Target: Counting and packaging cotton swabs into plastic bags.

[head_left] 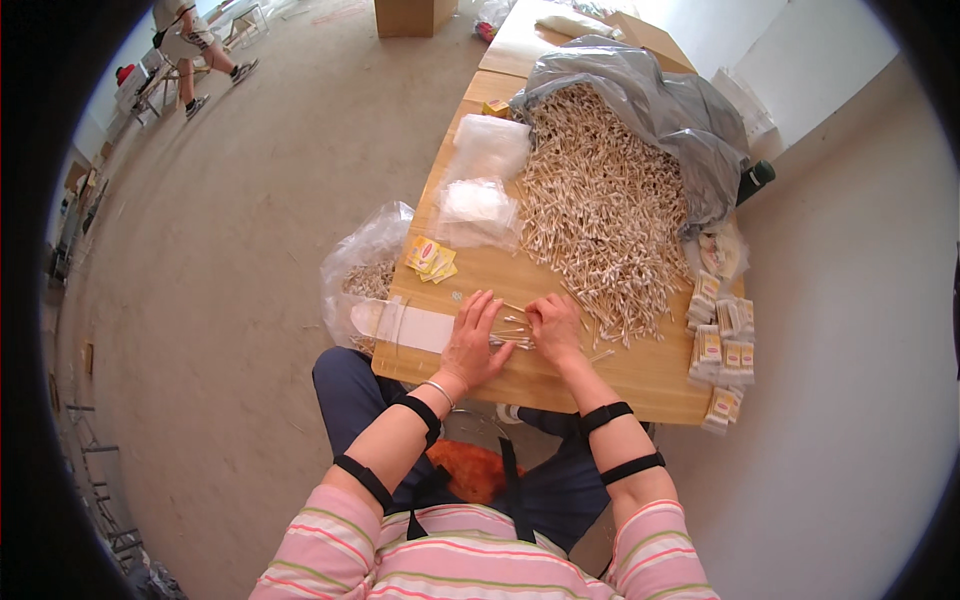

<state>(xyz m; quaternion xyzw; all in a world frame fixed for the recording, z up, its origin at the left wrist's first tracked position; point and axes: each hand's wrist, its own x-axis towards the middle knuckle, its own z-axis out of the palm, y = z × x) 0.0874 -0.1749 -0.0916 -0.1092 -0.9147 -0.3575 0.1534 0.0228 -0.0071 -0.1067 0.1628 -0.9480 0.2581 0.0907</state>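
My left hand [474, 335] lies flat on the wooden table [620, 375], fingers spread over a small row of cotton swabs [512, 330]. My right hand [555, 325] is curled beside it, fingertips pinching the same swabs from the right. Just beyond my hands a big heap of cotton swabs [600, 210] spills from a grey plastic bag [660, 110]. A clear flat packet [410, 325] lies under the left edge of my left hand.
Filled swab packets [722, 350] are stacked at the table's right edge. Yellow label cards [430, 258] and clear bags [480, 205] lie at the left. A plastic bag of swabs [365, 275] hangs off the table's left side. A person sits far off at upper left [195, 40].
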